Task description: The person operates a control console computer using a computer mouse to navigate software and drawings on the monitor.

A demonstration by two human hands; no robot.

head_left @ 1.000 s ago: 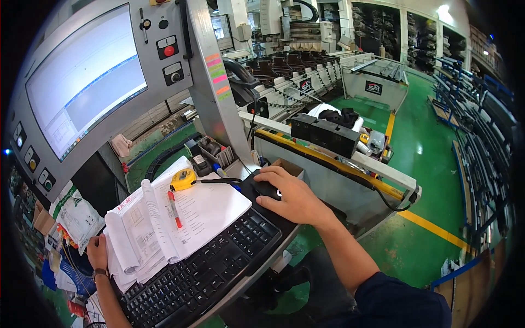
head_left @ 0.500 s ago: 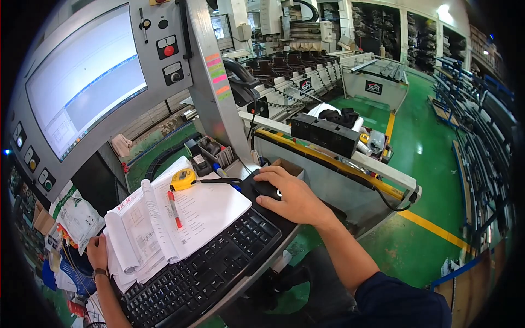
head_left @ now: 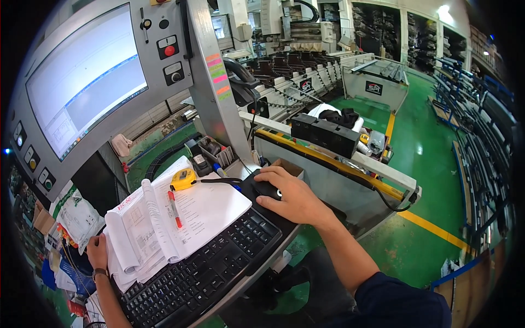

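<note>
My right hand (head_left: 290, 198) lies over a black computer mouse (head_left: 266, 189), its fingers curved round it. At the left side of the stand, my left hand (head_left: 97, 252) is curled beside the paper stack, a dark band on its wrist; what it grips is hidden. A black keyboard (head_left: 205, 273) lies along the near edge. Printed sheets (head_left: 210, 210), some with rolled-back pages, cover its far side. On them rest a yellow tape measure (head_left: 183, 179) with a black strap and a red-and-white marker (head_left: 175, 209).
A grey control panel (head_left: 167, 104) with a lit screen (head_left: 82, 82) and buttons stands at upper left. Behind the mouse are an open cardboard box (head_left: 288, 167) and a machine rail (head_left: 383, 169) bearing a black box (head_left: 324, 134). Metal profiles (head_left: 481, 164) fill racks at right.
</note>
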